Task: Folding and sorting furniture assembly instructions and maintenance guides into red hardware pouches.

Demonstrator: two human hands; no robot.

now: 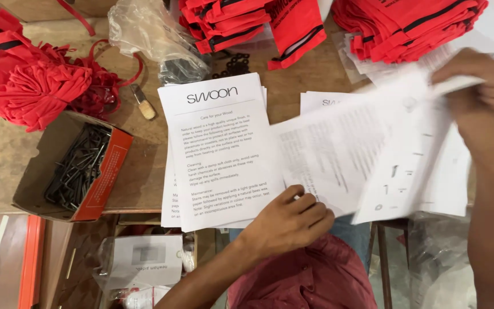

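1. A worn wooden bench (144,171) in a workshop, ringed by piles of red cloth bags (30,86), carries stacks of printed paper.
2. The left hand (287,220) rests with curled fingers on the near edge of a stack of care sheets (221,149), pinning it down.
3. The right hand (484,94), blurred, pinches a loose instruction sheet (401,166) lifted over the spread pages.
4. To do this well, in my judgement: keep the stack pinned, lift one sheet at a time, square the edges.
5. An open carton of dark hex keys (78,166) sits at the left; clear plastic bags (150,34) lie behind.
6. Motion blur hides the right hand's fingertips; the items under the bench are unclear.
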